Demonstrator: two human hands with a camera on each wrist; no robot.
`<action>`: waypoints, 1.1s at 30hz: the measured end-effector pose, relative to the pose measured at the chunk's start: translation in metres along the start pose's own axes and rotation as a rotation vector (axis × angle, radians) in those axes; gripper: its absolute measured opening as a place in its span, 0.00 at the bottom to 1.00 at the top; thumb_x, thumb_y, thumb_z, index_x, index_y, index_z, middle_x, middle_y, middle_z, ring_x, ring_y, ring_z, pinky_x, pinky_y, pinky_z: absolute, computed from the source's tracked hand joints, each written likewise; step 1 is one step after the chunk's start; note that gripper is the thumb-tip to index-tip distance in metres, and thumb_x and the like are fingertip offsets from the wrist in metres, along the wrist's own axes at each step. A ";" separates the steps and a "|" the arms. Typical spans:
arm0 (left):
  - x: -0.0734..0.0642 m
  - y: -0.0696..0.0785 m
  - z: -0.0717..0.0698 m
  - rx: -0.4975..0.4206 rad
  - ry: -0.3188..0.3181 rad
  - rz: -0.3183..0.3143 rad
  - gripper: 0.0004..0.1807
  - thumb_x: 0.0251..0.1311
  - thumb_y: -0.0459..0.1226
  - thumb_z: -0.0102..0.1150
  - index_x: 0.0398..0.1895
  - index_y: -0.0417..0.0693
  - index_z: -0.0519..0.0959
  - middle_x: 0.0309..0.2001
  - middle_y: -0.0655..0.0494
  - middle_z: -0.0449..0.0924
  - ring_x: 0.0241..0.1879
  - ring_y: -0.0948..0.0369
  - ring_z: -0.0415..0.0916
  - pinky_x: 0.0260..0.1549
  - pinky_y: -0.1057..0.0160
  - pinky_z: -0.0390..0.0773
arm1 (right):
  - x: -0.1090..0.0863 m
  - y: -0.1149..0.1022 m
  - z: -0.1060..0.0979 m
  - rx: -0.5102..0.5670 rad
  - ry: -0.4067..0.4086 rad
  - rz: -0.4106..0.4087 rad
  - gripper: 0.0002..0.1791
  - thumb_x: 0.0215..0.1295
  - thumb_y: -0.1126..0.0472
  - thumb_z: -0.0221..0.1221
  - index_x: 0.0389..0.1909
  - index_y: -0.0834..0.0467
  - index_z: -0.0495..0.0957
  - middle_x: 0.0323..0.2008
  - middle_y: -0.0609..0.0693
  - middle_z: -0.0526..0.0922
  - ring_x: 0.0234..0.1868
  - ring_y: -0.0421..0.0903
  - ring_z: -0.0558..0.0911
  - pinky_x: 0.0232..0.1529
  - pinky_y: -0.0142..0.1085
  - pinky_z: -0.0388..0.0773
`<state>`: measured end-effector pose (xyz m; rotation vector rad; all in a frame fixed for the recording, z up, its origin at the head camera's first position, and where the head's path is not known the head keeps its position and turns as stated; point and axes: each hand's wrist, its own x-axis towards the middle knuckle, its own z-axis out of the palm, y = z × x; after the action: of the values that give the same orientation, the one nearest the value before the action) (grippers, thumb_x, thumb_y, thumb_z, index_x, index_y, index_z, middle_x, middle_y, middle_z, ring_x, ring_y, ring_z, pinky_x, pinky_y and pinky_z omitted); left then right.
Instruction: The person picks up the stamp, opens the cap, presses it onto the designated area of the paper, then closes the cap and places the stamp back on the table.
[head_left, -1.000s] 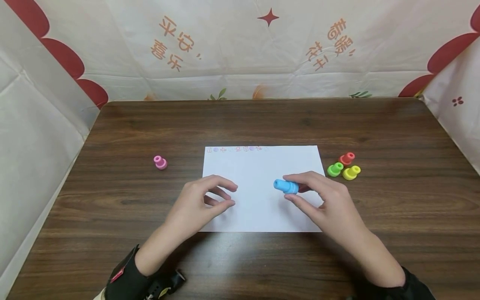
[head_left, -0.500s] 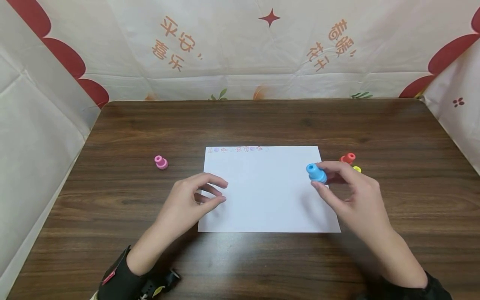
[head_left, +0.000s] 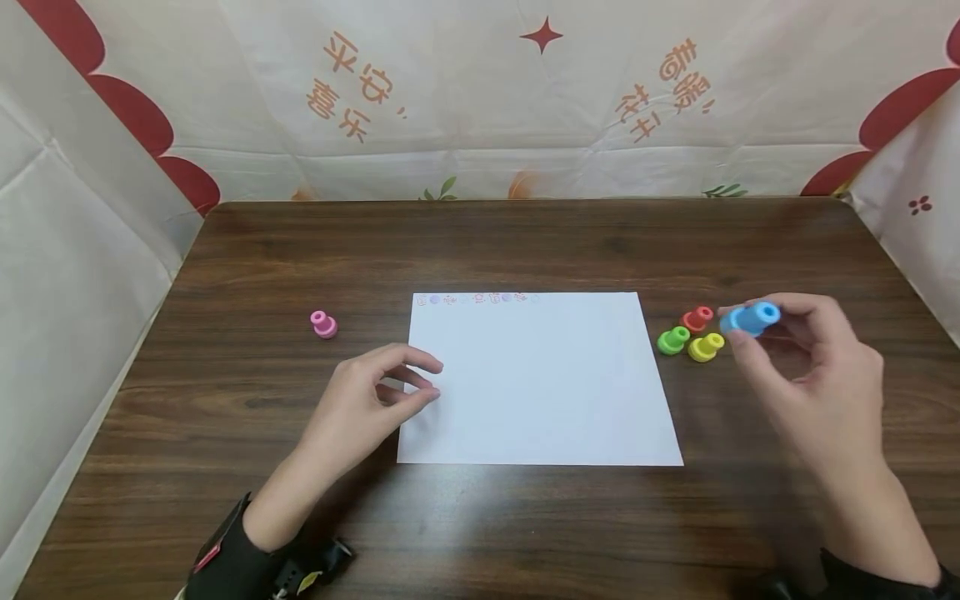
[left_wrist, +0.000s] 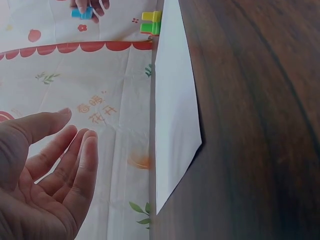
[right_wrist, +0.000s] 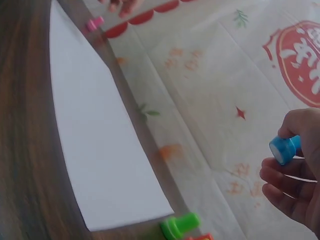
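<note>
A blue stamp (head_left: 752, 318) is pinched between the thumb and fingers of my right hand (head_left: 825, 379), raised over the table just right of the other stamps. In the right wrist view the flat round end of the blue stamp (right_wrist: 283, 151) shows. My left hand (head_left: 363, 390) hovers at the left edge of the white paper (head_left: 536, 387), its fingers loosely bent around nothing. Small red and purple printed marks run along the far edge of the sheet. Beside the right hand stand a red stamp (head_left: 697, 318), a green stamp (head_left: 673, 340) and a yellow stamp (head_left: 707, 347).
A pink stamp (head_left: 324, 325) sits apart, left of the paper. The brown wooden table (head_left: 525, 533) carries everything. A white patterned cloth (head_left: 465, 92) hangs behind the table and along its sides.
My right hand has carried the blue stamp rightward, from above the paper past its right edge, and tilted it the other way. The left hand has drifted slightly left.
</note>
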<state>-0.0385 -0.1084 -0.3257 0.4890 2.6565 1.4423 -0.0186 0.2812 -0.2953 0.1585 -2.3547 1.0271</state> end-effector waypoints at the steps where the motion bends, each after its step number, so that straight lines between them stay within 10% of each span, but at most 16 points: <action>1: 0.000 0.000 -0.001 0.007 0.000 -0.005 0.11 0.57 0.32 0.70 0.43 0.49 0.84 0.43 0.54 0.87 0.40 0.64 0.85 0.38 0.67 0.85 | 0.000 0.002 -0.002 -0.005 0.010 0.016 0.19 0.59 0.73 0.65 0.51 0.68 0.75 0.42 0.21 0.81 0.43 0.21 0.81 0.43 0.10 0.72; 16: -0.002 -0.002 -0.002 0.027 -0.005 -0.025 0.11 0.57 0.33 0.70 0.43 0.48 0.84 0.43 0.53 0.87 0.40 0.63 0.85 0.38 0.66 0.86 | 0.005 0.046 -0.021 -0.281 0.062 0.345 0.17 0.65 0.58 0.64 0.46 0.35 0.71 0.37 0.19 0.68 0.39 0.15 0.69 0.41 0.08 0.63; 23: -0.002 -0.003 -0.004 0.023 -0.005 -0.027 0.10 0.58 0.33 0.70 0.43 0.49 0.84 0.43 0.53 0.87 0.40 0.64 0.84 0.38 0.66 0.86 | 0.002 0.068 -0.025 -0.359 -0.077 0.443 0.19 0.67 0.52 0.62 0.53 0.57 0.74 0.35 0.20 0.65 0.38 0.15 0.64 0.38 0.09 0.59; 28: -0.002 -0.004 -0.004 0.018 -0.005 -0.030 0.11 0.57 0.32 0.70 0.43 0.48 0.84 0.42 0.53 0.87 0.40 0.63 0.85 0.39 0.66 0.86 | 0.000 0.081 -0.026 -0.413 -0.187 0.446 0.26 0.67 0.49 0.62 0.56 0.64 0.73 0.45 0.47 0.80 0.34 0.15 0.61 0.31 0.09 0.59; 33: -0.002 -0.005 -0.005 0.010 -0.004 -0.034 0.11 0.57 0.32 0.70 0.43 0.48 0.84 0.42 0.53 0.87 0.39 0.63 0.85 0.39 0.66 0.86 | 0.000 0.090 -0.023 -0.452 -0.284 0.447 0.28 0.69 0.49 0.61 0.57 0.68 0.72 0.51 0.71 0.78 0.44 0.53 0.83 0.25 0.14 0.60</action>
<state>-0.0386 -0.1155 -0.3269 0.4453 2.6569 1.4181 -0.0364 0.3602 -0.3401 -0.4371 -2.8952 0.6580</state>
